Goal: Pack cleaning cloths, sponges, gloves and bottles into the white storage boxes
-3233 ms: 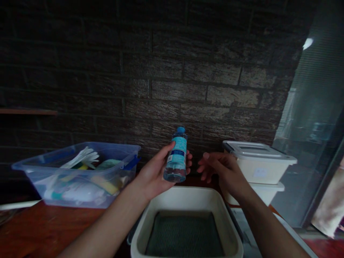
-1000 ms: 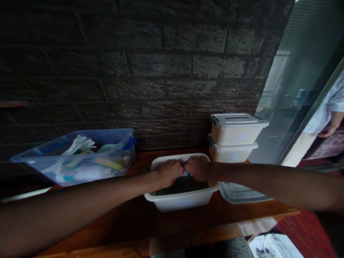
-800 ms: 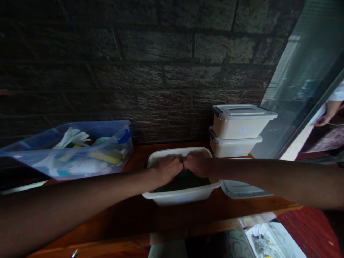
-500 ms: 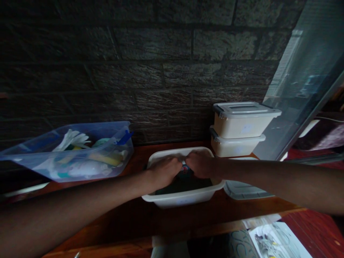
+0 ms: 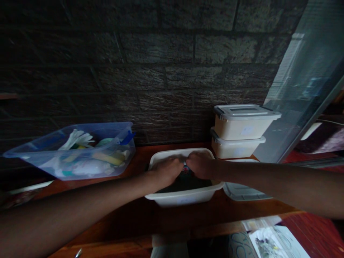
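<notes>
A white plastic bin [image 5: 176, 199] stands on the wooden table. Inside it, dark material [image 5: 185, 184] fills the lower part, too dim to tell its kind. My left hand [image 5: 170, 169] and my right hand [image 5: 200, 165] are both over the bin's inside, closed, knuckles up and almost touching. In the narrow gap between them shows a small coloured print with a white bit [image 5: 185, 169]. What the fingers pinch is mostly hidden beneath them.
At left sits a clear blue tub [image 5: 88, 165] with white gloves [image 5: 77, 139] and bottles. Two lidded boxes [image 5: 244, 127] are stacked at back right. A loose grey lid [image 5: 245, 191] lies beside the bin. A stone wall [image 5: 166, 79] rises behind, a glass panel [image 5: 292, 86] at right.
The view has shifted very slightly, so everything sits a little to the right or lower. Both hands keep the same closed pose in the bin.
</notes>
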A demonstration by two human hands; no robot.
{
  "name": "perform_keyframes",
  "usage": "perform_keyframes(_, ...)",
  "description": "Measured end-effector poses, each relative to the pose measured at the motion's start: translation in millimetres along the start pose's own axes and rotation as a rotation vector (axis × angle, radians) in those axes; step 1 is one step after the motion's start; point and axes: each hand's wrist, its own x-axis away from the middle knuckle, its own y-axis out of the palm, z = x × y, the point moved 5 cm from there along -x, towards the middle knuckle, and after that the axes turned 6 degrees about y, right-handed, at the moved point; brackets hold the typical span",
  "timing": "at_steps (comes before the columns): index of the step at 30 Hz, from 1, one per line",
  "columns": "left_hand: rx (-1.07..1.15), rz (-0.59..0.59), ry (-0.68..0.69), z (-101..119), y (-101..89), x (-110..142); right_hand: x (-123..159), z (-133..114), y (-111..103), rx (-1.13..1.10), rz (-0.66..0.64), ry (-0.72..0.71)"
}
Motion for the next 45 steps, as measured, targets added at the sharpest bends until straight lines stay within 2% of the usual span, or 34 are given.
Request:
perform_keyframes(9, -0.267, -0.118, -0.064, 15, -13.2, -6, -3, 4, -4, 0.000, -0.021, 0.006)
perform_keyframes(17, -0.353, -0.122, -0.080, 21, -30.6, -3, 1, 5, -17, -0.018, 0.013, 0.007)
perform_keyframes(22, -0.385, -0.119, -0.056, 22, -49.0, 0, -1, 8, -31, -0.031, 0.018, -0.016)
perform_keyframes(25, -0.393, -0.086, -0.048, 27, -61.5, 3, -1, 6, -48, -0.041, 0.060, -0.022)
perform_keyframes(29, -0.410, 0.013, -0.067, 32, -75.9, 7, 1, 1, -67, -0.063, 0.144, -0.004)
perform_keyframes(35, -0.389, 0.147, -0.098, 32, -90.2, 21, 0, -9, -74, -0.116, 0.219, 0.010)
perform_keyframes(40, -0.367, 0.224, -0.127, 18, -111.4, 39, -13, -21, -86, -0.158, 0.269, -0.023)
perform_keyframes(45, -0.368, 0.279, -0.197, -12, -144.3, 64, -39, -34, -102, -0.177, 0.312, -0.043)
